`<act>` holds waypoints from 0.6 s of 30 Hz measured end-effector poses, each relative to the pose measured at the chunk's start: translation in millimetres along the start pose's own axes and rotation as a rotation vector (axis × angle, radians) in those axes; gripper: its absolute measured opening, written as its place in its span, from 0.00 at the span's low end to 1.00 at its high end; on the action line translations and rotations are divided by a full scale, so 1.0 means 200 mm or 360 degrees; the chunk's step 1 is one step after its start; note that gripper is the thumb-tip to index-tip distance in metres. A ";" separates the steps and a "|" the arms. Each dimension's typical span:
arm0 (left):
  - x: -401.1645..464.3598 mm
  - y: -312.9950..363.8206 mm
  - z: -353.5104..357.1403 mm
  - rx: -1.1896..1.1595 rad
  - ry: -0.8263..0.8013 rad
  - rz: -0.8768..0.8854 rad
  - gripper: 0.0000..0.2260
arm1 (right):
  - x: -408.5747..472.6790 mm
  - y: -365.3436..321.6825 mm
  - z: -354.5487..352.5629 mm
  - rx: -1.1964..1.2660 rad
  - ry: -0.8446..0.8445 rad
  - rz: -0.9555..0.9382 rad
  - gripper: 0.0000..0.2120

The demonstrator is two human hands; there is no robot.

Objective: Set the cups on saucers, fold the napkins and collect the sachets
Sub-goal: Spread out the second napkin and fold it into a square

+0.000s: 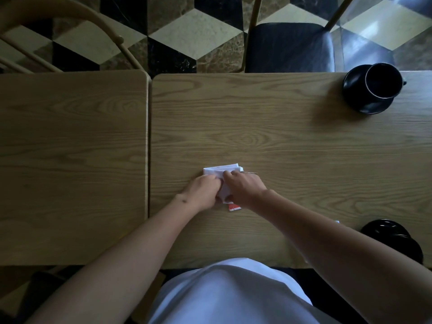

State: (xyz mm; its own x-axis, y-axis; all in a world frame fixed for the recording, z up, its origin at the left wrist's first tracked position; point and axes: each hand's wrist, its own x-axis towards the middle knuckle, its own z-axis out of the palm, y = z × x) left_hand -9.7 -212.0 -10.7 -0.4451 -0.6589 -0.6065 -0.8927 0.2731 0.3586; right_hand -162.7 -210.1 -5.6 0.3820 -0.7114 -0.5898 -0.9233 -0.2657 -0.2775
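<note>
The left hand (203,190) and right hand (243,186) both pinched a soft white folded paper napkin (219,172) at the centre of the grained wooden counter (280,141); a glossy black round cup (383,80) stood on its black saucer (355,99) at two o'clock.

Two wooden tables (280,136) pushed edge to edge, a dark cushioned chair (289,46) beyond, a curved-back chair (70,17), cube-patterned floor (194,31).

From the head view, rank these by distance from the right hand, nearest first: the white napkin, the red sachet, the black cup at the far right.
1. White napkin: under the right hand, gripped.
2. Red sachet: just below that hand, toward the person.
3. Black cup: far right corner, standing on its saucer.
</note>
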 end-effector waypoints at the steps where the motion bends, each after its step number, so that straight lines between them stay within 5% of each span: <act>1: 0.02 0.01 -0.01 0.0053 -0.0097 -0.0036 0.15 | 0.01 0.00 -0.01 -0.0017 -0.0057 0.0019 0.25; 8: 0.10 0.10 -0.01 0.0443 -0.0027 -0.0284 0.14 | 0.06 -0.01 -0.04 -0.0191 -0.0186 0.0022 0.31; 18: 0.19 0.08 0.06 0.0395 0.0086 -0.0438 0.10 | 0.14 -0.04 0.01 -0.0258 -0.0199 0.0156 0.21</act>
State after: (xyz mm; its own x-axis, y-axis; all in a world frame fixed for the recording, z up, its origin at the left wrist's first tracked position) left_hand -42.9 -224.0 -37.2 -0.1876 -0.7653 -0.6157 -0.9713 0.2377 0.0005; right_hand -144.1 -226.0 -21.7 0.2827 -0.6557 -0.7001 -0.9468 -0.3075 -0.0944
